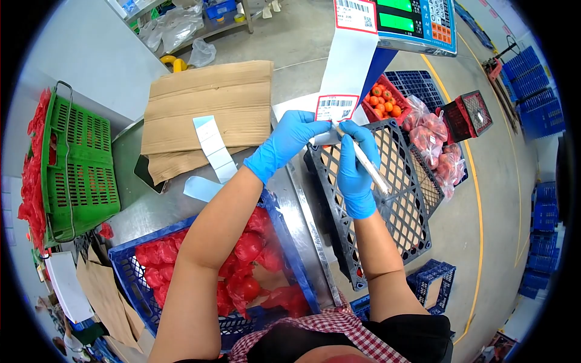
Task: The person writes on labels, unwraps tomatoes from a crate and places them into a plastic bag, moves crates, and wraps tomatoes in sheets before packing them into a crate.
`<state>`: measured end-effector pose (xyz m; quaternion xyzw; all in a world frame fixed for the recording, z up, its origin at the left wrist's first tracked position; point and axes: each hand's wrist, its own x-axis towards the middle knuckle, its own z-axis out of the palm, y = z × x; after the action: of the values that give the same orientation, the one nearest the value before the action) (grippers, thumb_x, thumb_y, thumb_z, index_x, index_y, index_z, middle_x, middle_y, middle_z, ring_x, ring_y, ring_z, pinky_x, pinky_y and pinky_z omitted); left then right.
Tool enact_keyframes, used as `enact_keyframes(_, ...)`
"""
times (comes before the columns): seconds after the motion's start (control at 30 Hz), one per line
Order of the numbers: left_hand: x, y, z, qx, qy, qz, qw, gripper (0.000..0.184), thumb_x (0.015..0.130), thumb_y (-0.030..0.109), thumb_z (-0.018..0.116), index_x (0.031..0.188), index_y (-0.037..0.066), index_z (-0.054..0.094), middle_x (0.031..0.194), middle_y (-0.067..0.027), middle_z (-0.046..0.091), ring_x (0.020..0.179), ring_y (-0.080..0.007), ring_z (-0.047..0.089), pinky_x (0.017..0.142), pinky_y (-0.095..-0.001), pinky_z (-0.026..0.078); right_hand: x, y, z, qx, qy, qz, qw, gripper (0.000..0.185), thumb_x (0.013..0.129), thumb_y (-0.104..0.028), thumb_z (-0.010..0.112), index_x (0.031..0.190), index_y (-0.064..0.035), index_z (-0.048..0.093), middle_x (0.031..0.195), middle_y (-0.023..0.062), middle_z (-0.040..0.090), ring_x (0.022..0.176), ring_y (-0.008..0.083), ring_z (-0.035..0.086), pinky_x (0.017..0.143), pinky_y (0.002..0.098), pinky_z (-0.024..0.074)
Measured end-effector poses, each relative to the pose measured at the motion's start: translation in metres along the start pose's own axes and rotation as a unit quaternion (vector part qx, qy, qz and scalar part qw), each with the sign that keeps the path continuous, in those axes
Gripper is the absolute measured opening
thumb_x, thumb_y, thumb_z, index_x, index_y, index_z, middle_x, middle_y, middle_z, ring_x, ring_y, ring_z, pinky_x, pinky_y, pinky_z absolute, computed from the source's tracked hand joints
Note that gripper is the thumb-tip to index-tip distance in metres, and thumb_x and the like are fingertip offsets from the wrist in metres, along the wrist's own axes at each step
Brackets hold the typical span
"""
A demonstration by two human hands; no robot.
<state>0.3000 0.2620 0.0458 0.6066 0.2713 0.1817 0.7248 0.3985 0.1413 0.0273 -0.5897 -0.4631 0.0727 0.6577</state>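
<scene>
Bright blue over the left hand [293, 136] and right hand [357, 175]. White with red border and black bars on the label [336, 109]; white along the pen-like stick [370, 167]. Red on the bags [160, 251], deep blue on the crate [289, 251], black in a diamond lattice on the basket [392, 202]. Brown on the cardboard [209, 103], green on the slotted bin [78, 169], silver-grey on the surface [148, 212], red-and-white check on the apron [327, 327].
</scene>
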Motion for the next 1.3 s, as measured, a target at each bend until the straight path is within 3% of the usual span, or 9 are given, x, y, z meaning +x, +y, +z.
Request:
enact_keyframes(0.67,-0.001,0.003,0.002,-0.031,0.007,-0.005,0.999,0.030,0.083,0.017,0.061,0.105,-0.003,0.063,0.092,-0.0087,0.065,0.083,-0.0103,0.059,0.076,-0.0219,0.045,0.001,0.001,0.001,-0.020,0.038,0.001,0.999,0.016,0.085,-0.002,0.052,0.100,0.0005,0.058,0.092,0.0133,0.058,0.086,0.0193,0.058,0.076,0.0285,0.0456)
enact_keyframes(0.83,-0.002,0.004,0.001,-0.007,0.004,-0.019,1.000,0.030,0.085,0.018,0.060,0.106,-0.003,0.063,0.094,-0.0082,0.065,0.084,-0.0100,0.059,0.078,-0.0224,0.046,-0.002,-0.008,-0.002,0.041,0.075,0.045,0.995,0.018,0.088,-0.006,0.048,0.102,0.0013,0.057,0.097,0.0113,0.058,0.088,0.0176,0.057,0.078,0.0291,0.0458)
enact_keyframes(0.9,-0.003,0.006,0.000,-0.006,0.010,-0.014,1.000,0.030,0.084,0.019,0.060,0.105,-0.003,0.064,0.094,-0.0075,0.066,0.085,-0.0098,0.059,0.078,-0.0226,0.046,-0.003,-0.004,-0.009,-0.051,0.089,-0.067,0.992,0.020,0.089,-0.007,0.049,0.105,0.0028,0.055,0.098,0.0126,0.058,0.090,0.0172,0.056,0.081,0.0300,0.0459)
enact_keyframes(1.0,-0.003,0.003,0.002,-0.043,0.016,-0.008,0.999,0.029,0.083,0.018,0.062,0.101,-0.003,0.065,0.092,-0.0062,0.066,0.085,-0.0095,0.058,0.079,-0.0224,0.045,-0.012,-0.019,-0.011,0.005,0.104,0.029,0.994,0.025,0.093,-0.013,0.043,0.113,0.0012,0.051,0.107,0.0125,0.056,0.101,0.0164,0.053,0.086,0.0302,0.0438)
enact_keyframes(1.1,-0.002,0.000,-0.003,-0.037,0.005,-0.009,0.999,0.029,0.082,0.016,0.060,0.105,-0.002,0.064,0.097,-0.0073,0.065,0.088,-0.0106,0.058,0.081,-0.0231,0.044,-0.018,-0.023,-0.015,0.044,0.153,0.092,0.983,0.029,0.095,-0.017,0.041,0.117,0.0009,0.049,0.105,0.0128,0.058,0.095,0.0161,0.055,0.083,0.0298,0.0453)
enact_keyframes(1.17,0.002,-0.008,-0.011,-0.038,-0.019,-0.018,0.999,0.033,0.082,0.014,0.058,0.111,-0.001,0.061,0.104,-0.0089,0.063,0.092,-0.0117,0.057,0.083,-0.0238,0.043,-0.026,-0.026,-0.021,0.034,0.148,0.127,0.980,0.032,0.097,-0.018,0.038,0.120,0.0004,0.048,0.095,0.0122,0.062,0.081,0.0143,0.057,0.072,0.0274,0.0475)
enact_keyframes(1.27,0.006,-0.031,-0.025,-0.007,0.089,0.074,0.993,0.040,0.082,0.012,0.055,0.121,0.002,0.055,0.115,-0.0096,0.057,0.099,-0.0128,0.054,0.085,-0.0249,0.041,-0.042,-0.021,-0.033,0.008,0.122,0.154,0.980,0.031,0.097,-0.017,0.037,0.120,-0.0003,0.048,0.086,0.0119,0.063,0.070,0.0128,0.058,0.062,0.0247,0.0475)
enact_keyframes(1.3,0.003,-0.031,-0.034,-0.013,0.134,0.064,0.989,0.041,0.082,0.011,0.055,0.122,0.003,0.053,0.116,-0.0090,0.056,0.100,-0.0126,0.053,0.085,-0.0254,0.041,-0.047,-0.017,-0.034,0.004,0.124,0.144,0.982,0.030,0.097,-0.018,0.038,0.119,-0.0005,0.049,0.086,0.0121,0.063,0.070,0.0130,0.058,0.060,0.0248,0.0482)
